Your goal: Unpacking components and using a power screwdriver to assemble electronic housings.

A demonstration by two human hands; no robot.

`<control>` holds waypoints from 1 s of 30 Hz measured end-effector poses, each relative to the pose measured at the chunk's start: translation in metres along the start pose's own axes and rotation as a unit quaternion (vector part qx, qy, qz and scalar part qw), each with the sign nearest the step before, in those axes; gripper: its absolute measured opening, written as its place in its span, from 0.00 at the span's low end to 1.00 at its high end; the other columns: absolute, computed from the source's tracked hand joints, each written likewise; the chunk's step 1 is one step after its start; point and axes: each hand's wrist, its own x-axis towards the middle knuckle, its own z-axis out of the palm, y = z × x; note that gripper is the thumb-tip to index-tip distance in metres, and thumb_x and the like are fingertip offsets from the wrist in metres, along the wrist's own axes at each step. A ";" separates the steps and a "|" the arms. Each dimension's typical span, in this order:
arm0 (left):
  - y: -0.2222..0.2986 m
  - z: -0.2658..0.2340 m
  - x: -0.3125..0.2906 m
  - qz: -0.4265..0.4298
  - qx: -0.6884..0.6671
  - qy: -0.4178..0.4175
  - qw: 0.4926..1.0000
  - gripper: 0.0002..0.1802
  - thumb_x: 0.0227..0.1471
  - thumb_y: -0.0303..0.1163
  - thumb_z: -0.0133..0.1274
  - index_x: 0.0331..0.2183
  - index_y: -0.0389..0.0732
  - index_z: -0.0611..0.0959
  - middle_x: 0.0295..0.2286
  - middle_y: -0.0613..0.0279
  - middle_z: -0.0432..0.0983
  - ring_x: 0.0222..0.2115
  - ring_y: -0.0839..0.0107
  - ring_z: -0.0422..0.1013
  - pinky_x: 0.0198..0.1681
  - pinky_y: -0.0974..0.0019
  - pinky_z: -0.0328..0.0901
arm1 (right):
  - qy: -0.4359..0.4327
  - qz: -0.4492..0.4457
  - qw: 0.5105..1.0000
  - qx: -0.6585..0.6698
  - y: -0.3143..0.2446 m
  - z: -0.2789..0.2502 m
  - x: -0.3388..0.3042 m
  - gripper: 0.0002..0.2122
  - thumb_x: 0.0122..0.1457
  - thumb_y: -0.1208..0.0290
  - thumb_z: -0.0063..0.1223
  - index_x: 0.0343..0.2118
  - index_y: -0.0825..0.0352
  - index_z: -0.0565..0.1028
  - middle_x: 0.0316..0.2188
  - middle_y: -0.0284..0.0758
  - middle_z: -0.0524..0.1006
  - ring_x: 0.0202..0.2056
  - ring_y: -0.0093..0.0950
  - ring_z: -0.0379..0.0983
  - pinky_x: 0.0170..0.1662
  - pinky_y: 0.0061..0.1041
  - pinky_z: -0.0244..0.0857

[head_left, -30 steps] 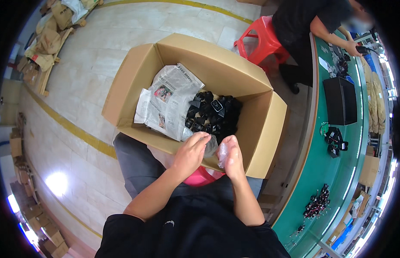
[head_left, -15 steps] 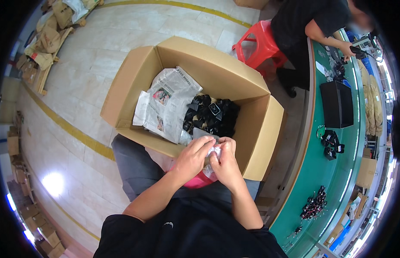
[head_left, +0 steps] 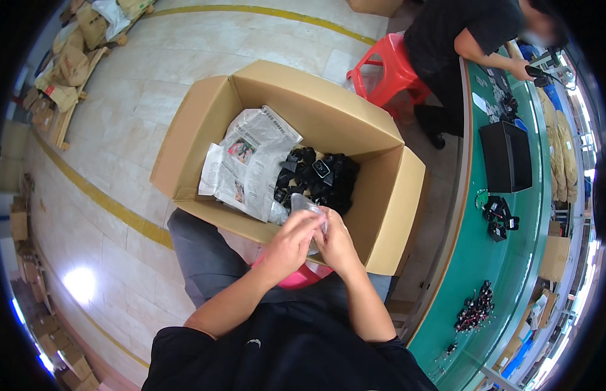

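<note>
My left hand and my right hand meet over the near edge of a large open cardboard box. Between them they grip a clear plastic bag, part of which sticks out beyond the fingers toward the box. What the bag holds, if anything, is hidden by my hands. Inside the box, a heap of black plastic parts lies at the right. One part in the heap has a pale rounded outline on its face. Sheets of printed newspaper cover the box's left side.
A green workbench runs along the right, carrying a black bin, black parts and a pile of small wired pieces. A co-worker sits there by a red stool. Sacks rest on a pallet at far left.
The plastic bag now stands up more above my fingers, and a white crumpled bit between them is no longer visible. My hands have shifted slightly; the whole view has moved a little.
</note>
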 end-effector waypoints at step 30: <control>-0.019 0.004 0.006 -0.239 -0.137 -0.133 0.952 0.11 0.50 0.24 0.61 0.33 0.39 0.74 0.24 0.70 0.67 0.25 0.78 0.65 0.28 0.69 0.62 | 0.098 0.275 0.815 0.501 0.018 0.020 0.003 0.12 0.56 0.86 0.36 0.39 0.61 0.62 0.33 0.31 0.64 0.35 0.24 0.67 0.38 0.27 0.67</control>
